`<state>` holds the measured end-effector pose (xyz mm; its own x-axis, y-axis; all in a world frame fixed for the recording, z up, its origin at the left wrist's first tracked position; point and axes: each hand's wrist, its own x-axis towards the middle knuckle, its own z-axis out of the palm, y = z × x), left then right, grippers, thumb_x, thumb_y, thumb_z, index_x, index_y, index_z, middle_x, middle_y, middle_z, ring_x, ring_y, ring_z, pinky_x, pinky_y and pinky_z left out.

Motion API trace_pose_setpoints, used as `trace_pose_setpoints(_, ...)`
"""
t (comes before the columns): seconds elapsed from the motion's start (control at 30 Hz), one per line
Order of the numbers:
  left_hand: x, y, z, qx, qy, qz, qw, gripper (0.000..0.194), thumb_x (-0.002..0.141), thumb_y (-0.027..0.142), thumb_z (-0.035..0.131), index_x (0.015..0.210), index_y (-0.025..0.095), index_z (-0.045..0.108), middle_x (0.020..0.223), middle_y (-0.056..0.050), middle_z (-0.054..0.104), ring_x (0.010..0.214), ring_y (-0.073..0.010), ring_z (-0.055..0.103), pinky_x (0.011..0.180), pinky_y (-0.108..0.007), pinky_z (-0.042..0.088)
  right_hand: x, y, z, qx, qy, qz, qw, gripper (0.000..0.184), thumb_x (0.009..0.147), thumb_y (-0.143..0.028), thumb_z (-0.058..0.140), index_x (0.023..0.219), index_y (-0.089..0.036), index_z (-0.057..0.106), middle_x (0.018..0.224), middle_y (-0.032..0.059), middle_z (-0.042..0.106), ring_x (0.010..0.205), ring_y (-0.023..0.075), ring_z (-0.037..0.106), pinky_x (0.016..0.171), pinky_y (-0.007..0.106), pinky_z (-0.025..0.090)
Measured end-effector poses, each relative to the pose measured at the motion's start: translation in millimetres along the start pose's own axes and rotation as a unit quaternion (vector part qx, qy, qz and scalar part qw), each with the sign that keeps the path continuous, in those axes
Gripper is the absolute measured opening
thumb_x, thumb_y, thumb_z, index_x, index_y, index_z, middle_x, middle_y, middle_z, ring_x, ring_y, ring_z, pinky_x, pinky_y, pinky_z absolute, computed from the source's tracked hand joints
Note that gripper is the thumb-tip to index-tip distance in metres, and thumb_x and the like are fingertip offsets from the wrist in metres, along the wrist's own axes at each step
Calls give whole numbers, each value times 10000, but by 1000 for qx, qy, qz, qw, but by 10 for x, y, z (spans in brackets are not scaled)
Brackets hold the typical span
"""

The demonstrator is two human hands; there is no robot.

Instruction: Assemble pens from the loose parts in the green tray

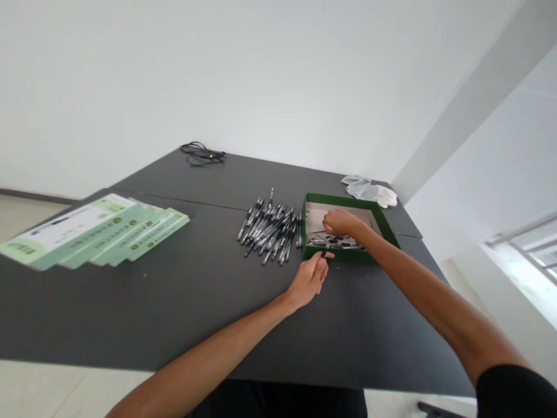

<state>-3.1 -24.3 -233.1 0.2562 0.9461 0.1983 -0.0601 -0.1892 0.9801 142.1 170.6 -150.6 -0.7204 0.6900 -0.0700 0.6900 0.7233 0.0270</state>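
Observation:
My left hand is closed round a pen, whose dark end sticks out past the fingers at the near edge of a green box. Inside that box, above its pale bottom, my right hand has its fingers curled together; whatever they hold, if anything, is hidden. Several pens and dark pen parts lie along the box's near side, below my right hand. Left of the box spreads a loose heap of clear pens with black caps, some of them crossing one another.
Green-and-white printed pads or folders are fanned out on the left of the dark table. A coiled black cable lies at the back. Behind the box are clear plastic bags and a white crumpled item. A white wall stands behind.

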Motion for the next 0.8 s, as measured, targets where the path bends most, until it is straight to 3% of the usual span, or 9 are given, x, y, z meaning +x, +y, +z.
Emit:
trace_pose_setpoints(0.1, 7, 38, -9, 20, 18, 23, 999, 508, 1072, 532, 344, 1439, 191, 427, 836, 25, 545, 528, -81, 439, 487, -202, 365, -236, 143, -155, 27, 41, 44, 998, 98, 879, -182, 619, 928, -133, 688, 898, 148, 766, 876, 255, 726, 792, 322, 516)
trace_pose_setpoints(0.2, 7, 60, -36, 76, 48, 35, 995, 432, 1077, 502, 361, 1283, 168, 540, 758, 35, 511, 604, -104, 446, 578, -218, 369, -583, 87, -229, 132, 109, 69, 983, 243, 1051, -284, 350, 1131, -164, 546, 894, 91, 751, 684, 161, 693, 645, 264, 525)
trace_pose_setpoints(0.23, 4, 63, -44, 94, 56, 35, 993, 416, 1076, 502, 361, 1187, 161, 570, 731, 39, 491, 612, -108, 442, 593, -226, 361, -702, 11, -219, 258, 145, 69, 953, 265, 1076, -347, 298, 1143, -183, 495, 867, 73, 744, 586, 146, 658, 562, 256, 510)
trace_pose_setpoints(0.3, -4, 69, -54, 123, 66, 39, 990, 424, 1076, 515, 348, 1035, 159, 575, 705, 43, 468, 616, -114, 440, 606, -238, 345, -913, -202, -156, 487, 169, 32, 856, 277, 1064, -498, 362, 1122, -234, 421, 830, 34, 736, 534, 149, 643, 481, 253, 494)
trace_pose_setpoints(0.33, -7, 74, -56, 135, 65, 43, 988, 442, 1078, 522, 330, 1004, 161, 573, 696, 44, 462, 615, -117, 442, 611, -241, 339, -996, -321, -111, 553, 169, 14, 816, 294, 1041, -533, 436, 1100, -246, 413, 825, 25, 734, 560, 154, 659, 475, 248, 495)
trace_pose_setpoints(0.4, -13, 87, -55, 159, 61, 51, 984, 476, 1084, 528, 297, 1023, 163, 596, 692, 46, 461, 611, -118, 442, 622, -244, 332, -1107, -540, -23, 613, 171, -11, 771, 311, 1019, -544, 508, 1073, -247, 434, 862, 33, 736, 642, 155, 682, 521, 254, 523)
trace_pose_setpoints(0.5, -15, 116, -46, 189, 56, 54, 979, 500, 1083, 536, 296, 1147, 177, 639, 719, 40, 513, 623, -120, 463, 646, -239, 344, -1162, -745, 60, 633, 203, -20, 747, 310, 1020, -551, 512, 1053, -248, 454, 942, 52, 740, 752, 167, 707, 605, 284, 561)
trace_pose_setpoints(0.63, -13, 143, -41, 206, 54, 40, 976, 573, 1069, 580, 286, 1268, 178, 642, 737, 25, 581, 651, -136, 516, 666, -232, 389, -1162, -808, 65, 653, 261, 8, 711, 320, 1021, -574, 496, 1063, -266, 419, 946, 47, 751, 784, 189, 733, 600, 297, 566)
trace_pose_setpoints(0.8, -1, 157, -41, 207, 54, 29, 976, 618, 1054, 602, 305, 1318, 152, 637, 748, 5, 613, 686, -156, 551, 698, -240, 430, -1170, -819, 85, 648, 244, -4, 721, 308, 1034, -563, 477, 1065, -263, 411, 928, 50, 761, 778, 186, 738, 636, 307, 567)
